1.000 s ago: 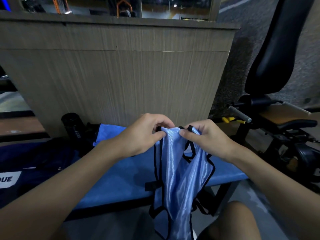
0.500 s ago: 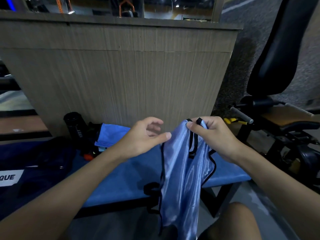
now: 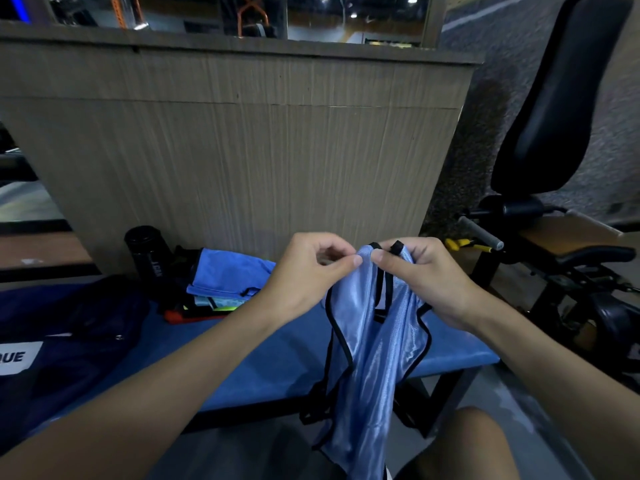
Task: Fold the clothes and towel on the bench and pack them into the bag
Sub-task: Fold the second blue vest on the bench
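Behind the blue tabletop (image 3: 277,358) stood a wood-panel wall (image 3: 242,150), and a dark blue bag (image 3: 69,341) lay on the left end of it near a blue towel (image 3: 225,275). The left hand (image 3: 304,278) and the right hand (image 3: 426,275) held a light-blue vest (image 3: 374,358) above the tabletop's front edge, the fingers (image 3: 346,263) of each pinching its top, close together; the cloth hung down freely.

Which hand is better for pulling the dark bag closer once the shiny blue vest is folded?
Probably the left hand. The bag lies on the bench on that side, while the right hand is on the far side of the vest, which both hands pinch at the top.
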`<state>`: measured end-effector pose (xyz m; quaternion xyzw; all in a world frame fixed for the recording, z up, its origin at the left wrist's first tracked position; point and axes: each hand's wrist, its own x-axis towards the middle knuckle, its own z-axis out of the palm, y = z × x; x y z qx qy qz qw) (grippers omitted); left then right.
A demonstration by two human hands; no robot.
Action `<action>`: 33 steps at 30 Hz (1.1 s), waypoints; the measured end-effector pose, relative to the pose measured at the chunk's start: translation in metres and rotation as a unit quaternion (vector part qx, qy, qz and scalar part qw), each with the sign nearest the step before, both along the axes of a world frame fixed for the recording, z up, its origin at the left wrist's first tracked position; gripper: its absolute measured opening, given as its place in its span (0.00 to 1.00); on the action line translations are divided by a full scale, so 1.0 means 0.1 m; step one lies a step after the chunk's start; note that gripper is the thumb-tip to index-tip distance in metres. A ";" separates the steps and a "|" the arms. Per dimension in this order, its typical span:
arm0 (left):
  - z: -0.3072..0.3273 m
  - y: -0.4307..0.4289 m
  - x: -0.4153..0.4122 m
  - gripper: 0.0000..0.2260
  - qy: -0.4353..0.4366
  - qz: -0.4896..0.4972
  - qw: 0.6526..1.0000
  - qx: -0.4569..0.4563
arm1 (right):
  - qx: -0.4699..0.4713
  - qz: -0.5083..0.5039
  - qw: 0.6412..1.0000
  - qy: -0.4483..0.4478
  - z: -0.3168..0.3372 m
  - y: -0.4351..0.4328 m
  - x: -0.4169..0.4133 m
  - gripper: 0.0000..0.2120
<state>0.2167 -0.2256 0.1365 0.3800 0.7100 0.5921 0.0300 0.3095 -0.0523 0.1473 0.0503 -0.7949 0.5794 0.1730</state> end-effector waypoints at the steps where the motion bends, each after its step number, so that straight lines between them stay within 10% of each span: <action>1: 0.01 0.01 0.00 0.04 0.002 -0.002 1.000 0.002 | 0.001 -0.008 1.000 0.001 0.00 0.01 0.00 0.08; 6: 0.07 0.00 0.03 0.05 0.037 -0.027 0.999 -0.019 | 0.060 -0.041 0.997 -0.022 0.04 0.07 0.02 0.19; 17: -0.09 -0.16 -0.09 0.02 0.083 -0.022 0.991 -0.100 | 0.024 -0.041 0.998 0.045 0.11 0.04 0.01 0.05; 33: 0.13 -0.16 -0.15 0.07 -0.001 -0.018 1.000 0.007 | -0.021 -0.079 0.996 0.033 0.05 0.21 0.01 0.07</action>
